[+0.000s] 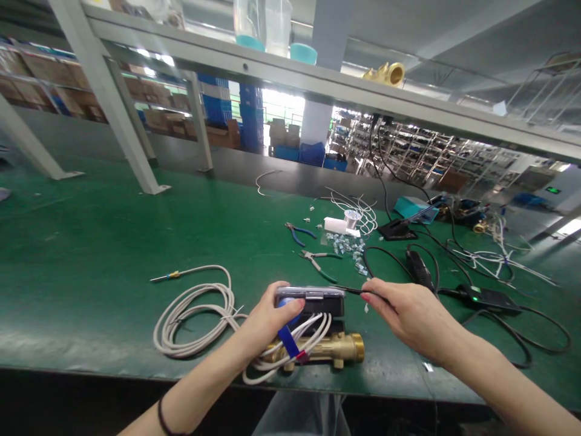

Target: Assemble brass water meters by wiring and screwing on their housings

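My left hand (276,315) is closed around the left end of a black meter box (333,306) with a clear lid. The box sits tilted over a brass pipe body (351,348) near the table's front edge. White cables (313,332) with a blue tag (287,341) loop out below the box. My right hand (403,309) pinches thin black tweezers (356,290), whose tip reaches the box's upper right corner; whether it touches cannot be seen. To the left lies a coiled grey cable (164,324) with a metal probe end.
Beyond the box lie green-handled cutters (320,263), blue-handled pliers (299,231), small clear parts (347,245), a solder spool (352,218) and white wires. A soldering stand (397,229) and black power adapter (490,298) with cords occupy the right. A shelf beam (290,72) crosses overhead.
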Demonstrator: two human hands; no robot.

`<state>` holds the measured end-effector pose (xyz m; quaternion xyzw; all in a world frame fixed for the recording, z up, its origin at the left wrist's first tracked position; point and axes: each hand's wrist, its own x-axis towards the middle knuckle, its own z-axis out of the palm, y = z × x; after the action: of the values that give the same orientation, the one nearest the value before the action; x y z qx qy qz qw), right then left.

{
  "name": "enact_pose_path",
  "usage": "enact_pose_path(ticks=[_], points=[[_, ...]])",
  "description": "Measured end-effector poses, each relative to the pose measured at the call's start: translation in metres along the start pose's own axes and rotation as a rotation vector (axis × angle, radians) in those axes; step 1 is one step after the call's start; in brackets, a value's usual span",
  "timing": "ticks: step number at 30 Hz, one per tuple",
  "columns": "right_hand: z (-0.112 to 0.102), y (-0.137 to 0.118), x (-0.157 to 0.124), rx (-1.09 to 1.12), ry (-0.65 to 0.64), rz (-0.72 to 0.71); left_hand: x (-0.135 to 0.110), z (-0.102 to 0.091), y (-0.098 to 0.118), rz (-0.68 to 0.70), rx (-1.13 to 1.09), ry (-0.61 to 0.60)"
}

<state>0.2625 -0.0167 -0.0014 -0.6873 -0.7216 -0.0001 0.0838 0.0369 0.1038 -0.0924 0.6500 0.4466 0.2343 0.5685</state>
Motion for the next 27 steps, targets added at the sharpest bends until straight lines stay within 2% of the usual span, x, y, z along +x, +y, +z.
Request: enact_pose_path(ticks=[6,17,21,27], points=[[0.0,-0.003,-0.002,-0.095,-0.003,-0.067,-0.001,0.002,0.002,0.007,-0.022,0.03],[-0.001,-0.008,-0.001,-0.126,-0.138,0.037,-0.004,0.001,0.006,0.007,-0.006,0.012],[-0.014,-0.02,0.007,-0.223,-0.2,0.098,-0.003,0.001,0.006,0.005,0.002,0.011],[-0.043,-0.059,0.033,-0.327,-0.321,0.237,-0.002,-0.001,0.004,-0.005,0.006,0.017]])
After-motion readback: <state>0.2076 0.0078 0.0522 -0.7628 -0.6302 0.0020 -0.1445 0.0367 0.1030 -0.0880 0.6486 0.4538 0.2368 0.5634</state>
